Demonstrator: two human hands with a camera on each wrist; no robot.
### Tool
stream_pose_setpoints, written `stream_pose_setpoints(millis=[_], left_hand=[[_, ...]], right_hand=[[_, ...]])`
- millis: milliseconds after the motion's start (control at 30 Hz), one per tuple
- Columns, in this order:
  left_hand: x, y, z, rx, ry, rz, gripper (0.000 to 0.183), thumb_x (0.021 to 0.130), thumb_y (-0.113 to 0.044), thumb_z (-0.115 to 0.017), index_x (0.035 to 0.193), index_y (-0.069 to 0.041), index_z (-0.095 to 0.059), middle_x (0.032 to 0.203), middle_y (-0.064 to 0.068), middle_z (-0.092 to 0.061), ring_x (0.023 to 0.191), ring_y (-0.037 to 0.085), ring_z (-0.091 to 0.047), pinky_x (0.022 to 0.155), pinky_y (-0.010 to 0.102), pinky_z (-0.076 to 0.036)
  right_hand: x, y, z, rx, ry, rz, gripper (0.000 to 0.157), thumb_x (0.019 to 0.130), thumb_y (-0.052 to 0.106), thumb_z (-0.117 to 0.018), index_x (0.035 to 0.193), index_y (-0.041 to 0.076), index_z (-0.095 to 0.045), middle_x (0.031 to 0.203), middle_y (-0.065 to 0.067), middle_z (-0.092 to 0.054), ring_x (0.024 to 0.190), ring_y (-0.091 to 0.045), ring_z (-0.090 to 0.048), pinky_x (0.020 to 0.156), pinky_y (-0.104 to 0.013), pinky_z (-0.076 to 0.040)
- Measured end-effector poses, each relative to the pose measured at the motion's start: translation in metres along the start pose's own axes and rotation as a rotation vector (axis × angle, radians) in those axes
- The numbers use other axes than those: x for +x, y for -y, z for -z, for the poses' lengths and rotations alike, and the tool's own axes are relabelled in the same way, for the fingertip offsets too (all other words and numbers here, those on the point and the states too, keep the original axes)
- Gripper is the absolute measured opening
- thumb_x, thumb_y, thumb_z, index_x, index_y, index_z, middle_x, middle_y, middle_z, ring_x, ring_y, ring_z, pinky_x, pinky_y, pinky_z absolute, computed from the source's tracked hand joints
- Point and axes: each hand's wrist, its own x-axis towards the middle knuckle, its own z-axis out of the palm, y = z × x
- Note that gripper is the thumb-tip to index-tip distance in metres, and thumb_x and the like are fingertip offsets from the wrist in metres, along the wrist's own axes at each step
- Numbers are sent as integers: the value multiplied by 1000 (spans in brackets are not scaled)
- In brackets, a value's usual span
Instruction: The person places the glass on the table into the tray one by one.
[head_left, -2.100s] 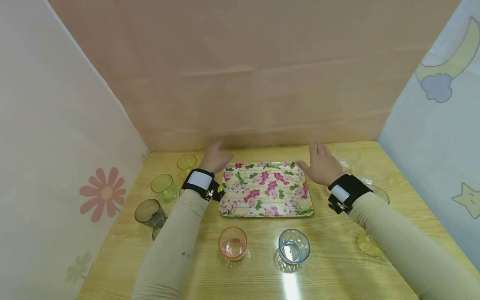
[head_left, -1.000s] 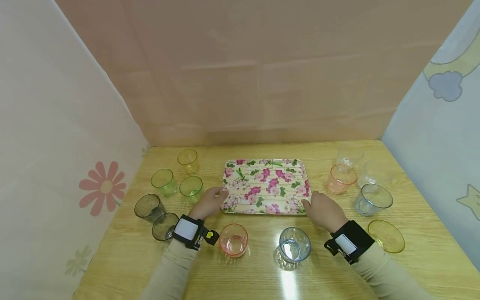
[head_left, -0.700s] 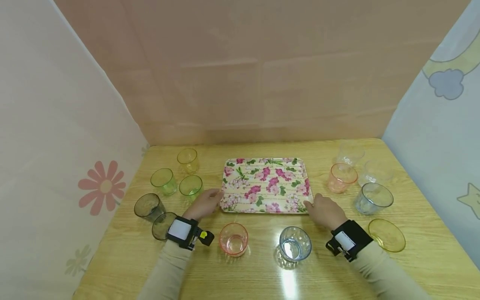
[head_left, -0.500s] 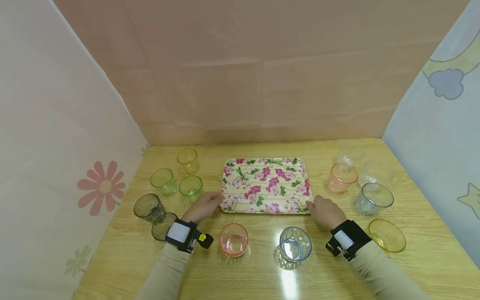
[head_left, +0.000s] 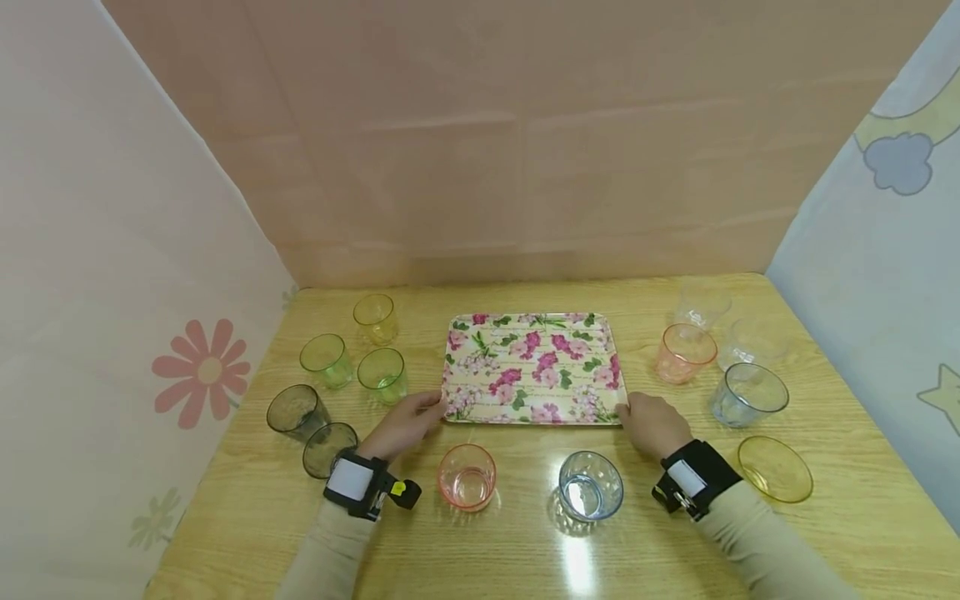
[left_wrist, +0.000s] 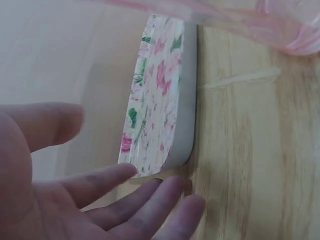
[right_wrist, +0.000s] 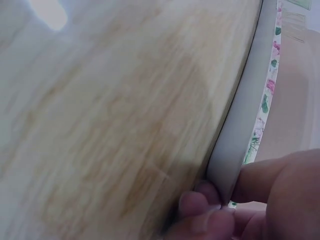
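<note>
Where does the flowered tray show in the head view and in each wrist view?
Head: flowered tray just below centre, left hand and right hand at its near corners.
Left wrist: upper middle, its patterned inside foreshortened, above the left hand.
Right wrist: right side, its grey outer wall slanting down to the right hand.
Shared landmark: the wooden table, beside the tray in all three.

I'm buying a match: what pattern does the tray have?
Tray: pink flowers, green leaves; clearest in head view.

Left fingers [left_wrist: 100, 184] are extended — right fingers [right_wrist: 216, 223] are curled.
</note>
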Motion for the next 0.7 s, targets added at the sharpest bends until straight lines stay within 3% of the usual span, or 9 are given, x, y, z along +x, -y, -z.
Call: stream_pose_setpoints(millis=[100, 200, 333, 467, 567, 700], left_hand=[[-3, 1, 1, 0, -40, -23, 50, 97, -34, -49, 137, -5, -45, 132, 13, -51, 113, 28, -53, 88, 42, -47], [-7, 4, 0, -47, -66, -134, 48, 98, -34, -48, 137, -6, -46, 132, 14, -51, 115, 28, -53, 90, 42, -46], [-22, 10, -6, -249, 47, -357, 50, 100, -24, -46, 142, 1, -33, 143, 23, -36, 130, 36, -36, 102, 51, -32], [-39, 15, -17, -401, 191, -491, 74, 95, -40, -52, 149, -3, -16, 151, 21, -20, 138, 36, -19, 108, 54, -14], [-48, 19, -28, -436, 212, -531, 93, 85, -54, -56, 150, -6, -10, 153, 17, -16, 140, 33, -14, 108, 56, -8], [-56, 27, -43, -438, 223, -500, 101, 80, -57, -62, 151, -13, -5, 155, 16, -11, 141, 32, -10, 107, 59, -10]], right_hand=[[0, -1, 0, -8, 2, 8, 28, 97, 22, -44, 77, 4, -54, 62, -6, -47, 54, -20, -46, 48, -32, -35], [0, -2, 0, -13, 6, 8, 29, 97, 21, -43, 76, 5, -53, 62, -6, -46, 54, -20, -45, 49, -32, -34], [1, -2, -1, 1, 1, 16, 28, 97, 21, -43, 75, 5, -52, 62, -6, -46, 54, -20, -45, 49, -31, -34], [1, -2, 0, 6, -5, 32, 28, 97, 20, -43, 75, 5, -52, 61, -6, -46, 53, -19, -45, 49, -31, -34], [1, -3, 0, 2, -2, 40, 28, 97, 20, -43, 76, 4, -53, 62, -6, -46, 54, -19, -45, 49, -31, -34], [1, -3, 1, 0, -1, 55, 28, 97, 20, -43, 77, 4, -54, 63, -6, -47, 55, -20, -46, 50, -32, -35]])
